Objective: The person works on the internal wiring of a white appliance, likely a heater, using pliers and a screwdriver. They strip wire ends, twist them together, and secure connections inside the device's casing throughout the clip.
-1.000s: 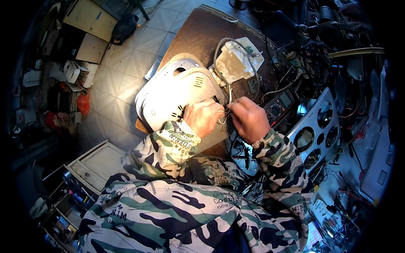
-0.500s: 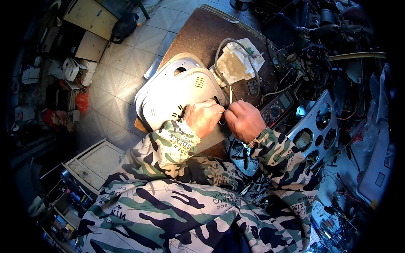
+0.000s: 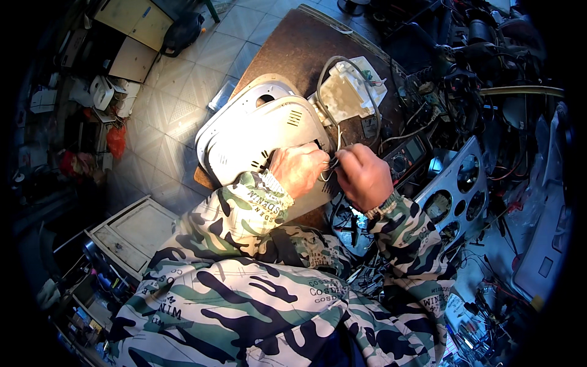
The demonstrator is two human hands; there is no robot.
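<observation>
White plastic cover [image 3: 257, 137] under the left hand [image 3: 298, 170] — both hands, right hand [image 3: 364, 177] too, pinch thin wires [image 3: 330, 164] between fingertips.

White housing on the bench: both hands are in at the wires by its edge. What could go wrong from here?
The left hand and right hand pinch thin wires close together; a tug might snap one. The white housing overhangs the brown table edge, so pressure could tip it off. The grey cable to the white block could drag that along.
</observation>
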